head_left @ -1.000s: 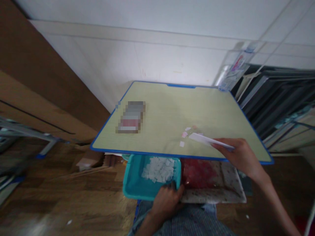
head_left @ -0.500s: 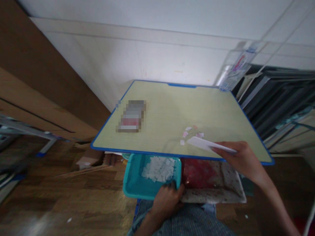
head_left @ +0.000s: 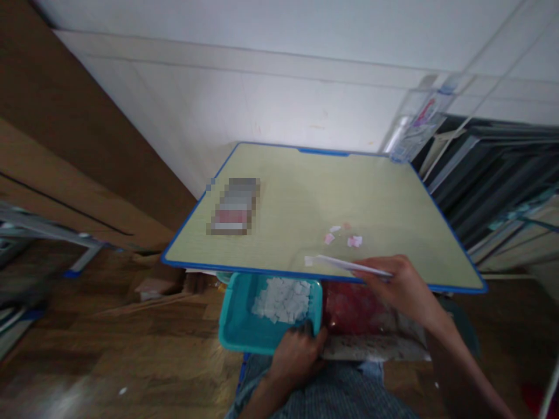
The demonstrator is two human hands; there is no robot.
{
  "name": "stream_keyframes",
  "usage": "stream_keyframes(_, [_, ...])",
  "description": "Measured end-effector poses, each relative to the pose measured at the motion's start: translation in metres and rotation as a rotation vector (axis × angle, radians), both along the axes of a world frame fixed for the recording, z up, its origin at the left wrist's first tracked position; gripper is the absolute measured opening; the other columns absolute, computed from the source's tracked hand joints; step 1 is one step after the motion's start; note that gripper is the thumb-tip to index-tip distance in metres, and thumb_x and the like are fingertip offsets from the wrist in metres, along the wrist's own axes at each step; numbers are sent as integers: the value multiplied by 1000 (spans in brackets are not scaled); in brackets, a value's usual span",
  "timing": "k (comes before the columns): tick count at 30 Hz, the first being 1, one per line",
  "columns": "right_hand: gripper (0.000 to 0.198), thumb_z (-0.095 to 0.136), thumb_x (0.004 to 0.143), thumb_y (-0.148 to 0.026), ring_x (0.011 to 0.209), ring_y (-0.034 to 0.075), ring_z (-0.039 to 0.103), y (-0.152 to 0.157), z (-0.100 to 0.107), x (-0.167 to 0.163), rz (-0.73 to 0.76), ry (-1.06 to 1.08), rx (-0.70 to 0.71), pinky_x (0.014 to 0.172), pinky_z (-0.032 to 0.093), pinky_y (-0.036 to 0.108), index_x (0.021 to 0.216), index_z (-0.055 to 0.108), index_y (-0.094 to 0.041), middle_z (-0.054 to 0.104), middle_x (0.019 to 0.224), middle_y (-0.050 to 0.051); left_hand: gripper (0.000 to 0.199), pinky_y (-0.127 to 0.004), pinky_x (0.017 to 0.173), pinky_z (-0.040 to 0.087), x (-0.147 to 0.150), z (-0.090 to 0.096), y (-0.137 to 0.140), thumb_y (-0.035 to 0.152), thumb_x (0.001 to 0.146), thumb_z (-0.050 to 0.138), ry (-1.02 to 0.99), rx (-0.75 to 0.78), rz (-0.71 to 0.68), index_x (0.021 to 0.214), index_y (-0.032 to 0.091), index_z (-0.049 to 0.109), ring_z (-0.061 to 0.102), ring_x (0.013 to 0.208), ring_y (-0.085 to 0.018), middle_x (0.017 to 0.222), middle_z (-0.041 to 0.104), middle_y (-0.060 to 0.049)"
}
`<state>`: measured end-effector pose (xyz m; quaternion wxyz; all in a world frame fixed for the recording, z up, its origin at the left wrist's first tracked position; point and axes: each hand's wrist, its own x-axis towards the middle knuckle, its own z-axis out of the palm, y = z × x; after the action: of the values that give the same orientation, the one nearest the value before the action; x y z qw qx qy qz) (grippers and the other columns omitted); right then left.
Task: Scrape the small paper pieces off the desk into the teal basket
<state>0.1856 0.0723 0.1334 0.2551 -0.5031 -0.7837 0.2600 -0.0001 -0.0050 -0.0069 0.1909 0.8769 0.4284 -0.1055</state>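
Note:
In my right hand (head_left: 399,285) is a thin white flat strip (head_left: 345,265), pinched and held low over the front of the folding table (head_left: 288,192). Its far end meets a small white paper piece (head_left: 308,261) by the table's front edge. Behind it lie several pink and white scraps (head_left: 354,241). Below that edge, my left hand (head_left: 297,349) is closed at the near right corner of a teal basin (head_left: 233,326), where the basin meets a stained tray (head_left: 375,347). Many white pieces (head_left: 283,299) are heaped inside the basin. A red mass (head_left: 353,308) lies in the tray.
A pixelated flat item (head_left: 236,206) rests on the table's left side. A clear plastic bottle (head_left: 419,125) stands at the back right corner, against the wall. Dark flat panels (head_left: 493,163) lean at right; a metal frame (head_left: 56,227) and cardboard (head_left: 159,282) are at left.
My right hand has moved left and slightly nearer with the strip. The small white piece has shifted left and toward the front edge. My left hand has stayed put.

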Motion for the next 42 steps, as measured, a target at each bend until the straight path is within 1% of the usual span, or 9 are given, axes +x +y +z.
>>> stream_keyframes(4, [23,44,78,-22,65,12,62,2,-2,-24,138,58,-4,59,46,21,90,64,-23,68,75,0,47,-35,61,40,1,4,1,40,74,51,11,-18,18,114,22,37,53,75,-25,91,50,-11])
stream_keyframes(9, [22,45,78,-23,73,14,62,6,-2,-34,63,80,48,67,46,23,87,65,-23,68,83,0,45,-34,62,40,1,9,1,36,75,49,11,-41,7,116,22,35,52,77,-25,93,49,-11])
stream_keyframes(14, [23,44,79,-27,72,14,63,5,-1,-27,160,32,-12,66,48,23,88,65,-24,68,81,-2,50,-34,61,40,0,7,1,39,75,50,1,-18,9,118,22,32,52,76,-25,91,49,-11])
stream_keyframes(20, [20,50,74,-27,68,19,63,8,-5,9,-154,-24,153,61,49,27,82,66,-18,68,81,4,52,-35,60,40,0,5,0,43,75,49,-3,-3,7,119,23,31,53,75,-25,90,50,-11])
stream_keyframes(26, [23,49,75,-30,61,20,62,11,-5,29,-278,-70,155,53,48,28,80,66,-16,68,74,6,44,-36,62,40,1,8,1,40,77,46,11,-42,10,115,22,35,52,77,-25,93,49,-12])
stream_keyframes(30, [22,49,75,-29,60,19,62,15,-3,29,-191,-91,116,51,47,25,82,66,-17,68,73,3,43,-35,63,40,2,11,1,41,76,46,35,-44,9,114,22,36,52,78,-25,93,49,-11])
stream_keyframes(32, [23,49,75,-29,61,18,62,17,-2,27,-190,-93,121,52,47,25,83,66,-17,68,74,3,43,-35,63,40,2,11,1,42,77,46,39,-43,9,113,21,37,52,78,-25,92,49,-11])
stream_keyframes(39, [22,50,75,-27,75,19,62,21,-6,17,-155,-54,120,66,48,28,88,65,-17,66,88,4,44,-36,62,39,2,7,1,41,78,44,10,-43,17,116,22,34,51,78,-25,92,49,-12])
stream_keyframes(42, [21,50,74,-25,76,19,62,26,-6,13,-119,-59,100,67,48,28,88,65,-18,66,89,4,48,-36,63,39,2,6,0,40,76,47,15,-29,29,119,23,32,51,78,-25,93,49,-12])
